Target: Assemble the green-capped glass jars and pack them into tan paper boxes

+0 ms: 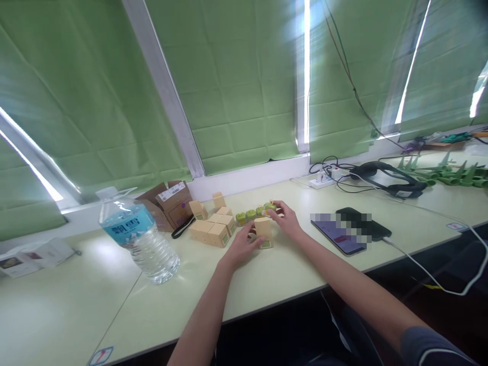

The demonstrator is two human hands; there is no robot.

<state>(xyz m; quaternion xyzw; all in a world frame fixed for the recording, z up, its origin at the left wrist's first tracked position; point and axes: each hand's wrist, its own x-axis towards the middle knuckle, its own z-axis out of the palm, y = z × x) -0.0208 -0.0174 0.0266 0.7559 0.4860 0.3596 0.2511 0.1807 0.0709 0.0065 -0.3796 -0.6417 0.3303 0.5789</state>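
Observation:
My left hand [244, 247] is closed on the left side of a small upright kraft box [264, 230] on the table. Just behind and right of it, my right hand [285, 218] grips a small clear container with a green top [270, 207] between thumb and fingers. It sits at the right end of a row of similar green-topped containers [250, 214]. Left of my hands, several kraft boxes [218, 234] stand close together, some with a small window showing green. Two more kraft boxes, one with its flap up [218, 200], stand behind them.
A large water bottle [139, 236] and an open brown carton [171, 206] stand to the left. Two phones [339, 234], one with a white cable, lie to the right. Behind them are a power strip [322, 180] and a black headset [389, 180]. Green cone-like pieces [453, 173] lie far right.

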